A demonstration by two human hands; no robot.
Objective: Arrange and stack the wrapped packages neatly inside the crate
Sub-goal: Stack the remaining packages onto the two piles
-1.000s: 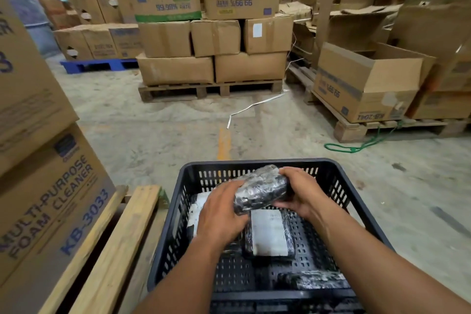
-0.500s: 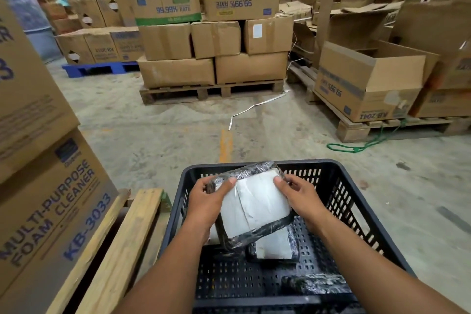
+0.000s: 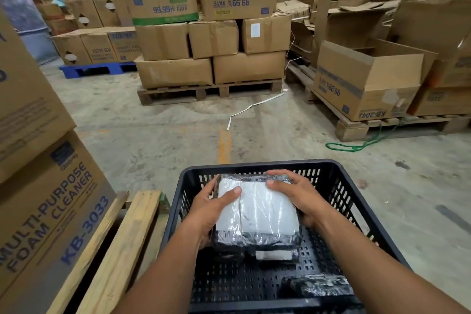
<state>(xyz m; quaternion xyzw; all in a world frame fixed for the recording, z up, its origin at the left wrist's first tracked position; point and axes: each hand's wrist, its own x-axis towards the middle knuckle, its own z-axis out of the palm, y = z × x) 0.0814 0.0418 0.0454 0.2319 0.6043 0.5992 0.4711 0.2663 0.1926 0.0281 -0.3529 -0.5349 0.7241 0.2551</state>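
Note:
A black slatted plastic crate (image 3: 339, 186) stands on the floor in front of me. Both hands hold one flat wrapped package (image 3: 262, 211), white with black edges under clear film, lying level inside the crate. My left hand (image 3: 211, 209) grips its left side, thumb on top. My right hand (image 3: 298, 196) grips its far right side. Beneath it another wrapped package (image 3: 275, 255) peeks out. A dark wrapped package (image 3: 318, 285) lies in the crate's near right corner.
A stack of "Multi-Purpose Foam Cleaner" cartons (image 3: 48, 199) on a wooden pallet (image 3: 119, 250) stands close on my left. More cartons on pallets (image 3: 211, 66) lie ahead and to the right (image 3: 367, 84). A green cord (image 3: 356, 145) and a white strap (image 3: 254, 107) lie on the concrete floor.
The package went from being held up on edge above the crate to flat, white face up, and has come down onto the packages lying in the crate. Both hands stayed on it.

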